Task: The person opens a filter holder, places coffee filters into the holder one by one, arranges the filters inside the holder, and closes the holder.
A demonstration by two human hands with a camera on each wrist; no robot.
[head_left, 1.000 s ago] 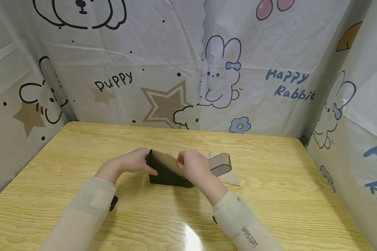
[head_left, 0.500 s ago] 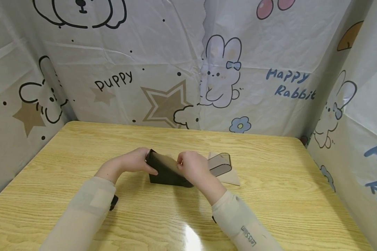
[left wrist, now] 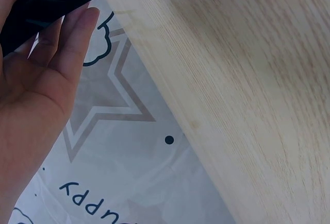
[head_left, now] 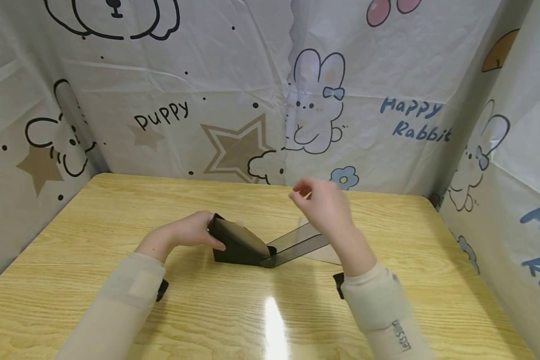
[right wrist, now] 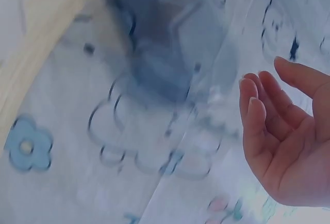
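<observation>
A black wedge-shaped case [head_left: 240, 250] stands on the table, its sloping top showing a tan surface. From its right end a smoky see-through cover [head_left: 292, 247] swings out to the right; the cover's far end is hidden behind my right wrist. My left hand [head_left: 198, 232] grips the case's left end, thumb on the near side. In the left wrist view, fingers [left wrist: 77, 44] lie under the dark case. Raised above the cover, my right hand [head_left: 326, 207] has loosely bent fingers and holds nothing. The right wrist view shows the cover [right wrist: 160, 44] blurred, apart from the hand.
A thin beige sheet [head_left: 326, 256] lies on the wooden table [head_left: 234, 315], partly under the cover. White printed cloth [head_left: 234, 70] hangs behind the table and at both sides. Black wrist devices [head_left: 339, 286] sit at the sleeves.
My right hand has left the case's top and risen to the right, uncovering the join between case and cover. My left hand keeps its grip in the same place.
</observation>
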